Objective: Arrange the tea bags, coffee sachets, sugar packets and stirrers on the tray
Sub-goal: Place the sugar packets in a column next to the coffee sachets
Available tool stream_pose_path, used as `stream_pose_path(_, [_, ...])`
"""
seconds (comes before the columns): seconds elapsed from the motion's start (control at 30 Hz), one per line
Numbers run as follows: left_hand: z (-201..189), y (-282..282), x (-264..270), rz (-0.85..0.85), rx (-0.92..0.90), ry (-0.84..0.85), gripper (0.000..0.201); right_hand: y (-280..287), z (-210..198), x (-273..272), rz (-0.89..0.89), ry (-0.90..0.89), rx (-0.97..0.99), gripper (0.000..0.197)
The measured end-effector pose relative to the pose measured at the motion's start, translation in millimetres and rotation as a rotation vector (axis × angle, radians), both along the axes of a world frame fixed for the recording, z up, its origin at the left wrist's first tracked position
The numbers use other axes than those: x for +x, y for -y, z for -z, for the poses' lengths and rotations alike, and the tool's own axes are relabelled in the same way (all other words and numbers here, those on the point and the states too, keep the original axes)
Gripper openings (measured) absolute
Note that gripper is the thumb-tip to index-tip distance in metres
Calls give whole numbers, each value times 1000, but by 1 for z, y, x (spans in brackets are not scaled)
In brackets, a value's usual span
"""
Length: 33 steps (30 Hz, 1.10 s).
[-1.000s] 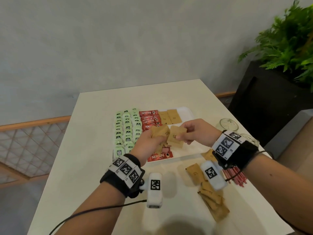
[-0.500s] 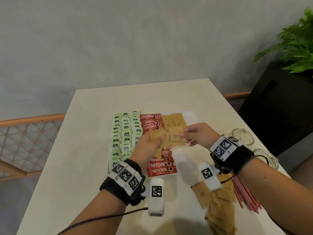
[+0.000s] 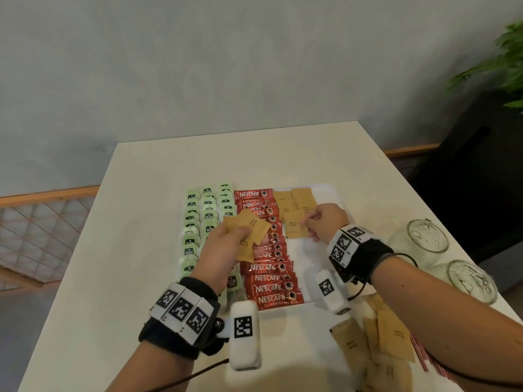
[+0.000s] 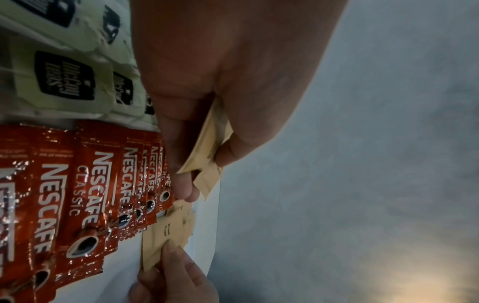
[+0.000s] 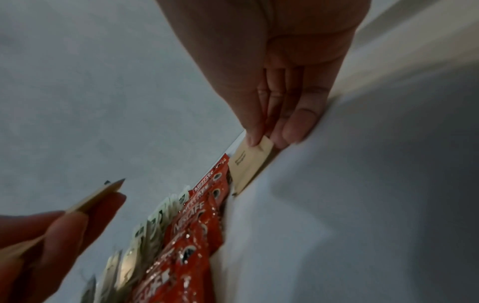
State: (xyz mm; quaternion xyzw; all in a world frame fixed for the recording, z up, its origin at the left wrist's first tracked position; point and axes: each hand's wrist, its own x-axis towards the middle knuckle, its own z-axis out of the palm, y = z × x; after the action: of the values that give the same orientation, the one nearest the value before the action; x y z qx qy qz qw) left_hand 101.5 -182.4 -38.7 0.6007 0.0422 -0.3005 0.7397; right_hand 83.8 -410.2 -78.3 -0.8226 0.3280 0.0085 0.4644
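Note:
A white tray (image 3: 325, 190) holds green tea bags (image 3: 195, 222) in columns on its left, red coffee sachets (image 3: 268, 278) down the middle and a few brown sugar packets (image 3: 300, 199) at the far right. My left hand (image 3: 226, 244) hovers over the sachets and grips a small fan of brown sugar packets (image 3: 252, 224) (image 4: 207, 147). My right hand (image 3: 325, 224) pinches the corner of one brown sugar packet (image 3: 295, 224) (image 5: 250, 162) lying on the tray just below the placed ones.
More brown sugar packets (image 3: 376, 346) lie loose on the table at the near right, with red stirrers (image 3: 424, 357) partly hidden under my right arm. Two glass jars (image 3: 427, 234) stand at the right edge. A plant in a black planter (image 3: 481, 154) stands beyond.
My hands have separated. The right hand carried one sugar packet right and down onto the tray; the left hand drew back left with the remaining packets.

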Motion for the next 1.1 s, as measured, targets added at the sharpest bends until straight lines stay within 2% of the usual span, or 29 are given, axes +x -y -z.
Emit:
stream_pose_path(0.27, [2, -4, -4, 33, 26, 10, 23, -5, -4, 5, -20, 1, -60, 9])
stream_pose_path(0.43, [0, -3, -10, 47, 40, 36, 27, -2, -12, -4, -7, 42, -59, 25])
stream_pose_path(0.5, [-1, -2, -14, 32, 28, 37, 26, -3, -16, -12, -29, 103, -11, 25])
stream_pose_path(0.6, [-2, 3, -21, 39, 37, 58, 26, -15, -24, -32, -97, 195, 167, 25])
stream_pose_path(0.7, [-3, 10, -31, 70, 77, 106, 24, -35, -30, -52, -224, 192, 335, 30])
stream_pose_path(0.83, [-3, 15, -42, 134, 137, 181, 22, -43, -29, -64, -274, 238, 386, 14])
stream_pose_path(0.97, [-8, 12, -45, 132, 216, 225, 24, -30, -35, -70, -232, 282, 304, 22])
stream_pose_path(1.1, [-20, 13, -42, 153, 403, 502, 19, -22, -40, -81, -447, 164, 15, 20])
